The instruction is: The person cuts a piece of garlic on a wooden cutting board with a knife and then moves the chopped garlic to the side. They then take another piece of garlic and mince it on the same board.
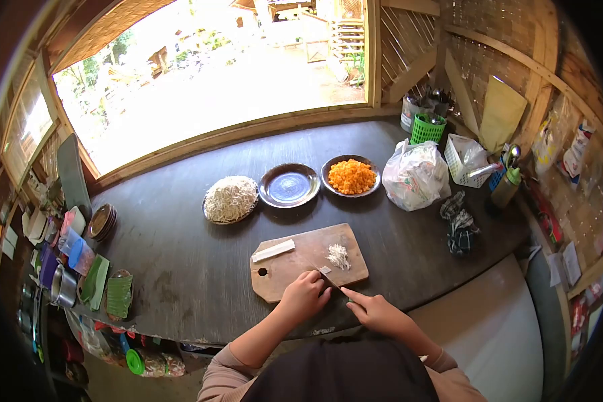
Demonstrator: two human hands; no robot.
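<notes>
My right hand (pixel 375 313) is closed around the handle of a knife (pixel 336 285), whose blade points up and left over the wooden cutting board (pixel 301 264). Curled on the board's near edge, my left hand (pixel 306 295) has its fingertips close to the blade, holding down a small white piece of food (pixel 325 269); the fingers mostly hide what is under them. A pile of thin white shreds (pixel 338 256) lies on the right of the board. On its left rests a white food strip (pixel 273 250), close to the board's hole.
Behind the board stand a plate heaped with white shreds (pixel 230 199), a dark plate (pixel 289 185) and a plate of chopped orange food (pixel 352 177). A stuffed plastic bag (pixel 417 174) and dark checked cloth (pixel 459 224) lie right. Left are stacked small plates (pixel 102 222) and green trays (pixel 119 296).
</notes>
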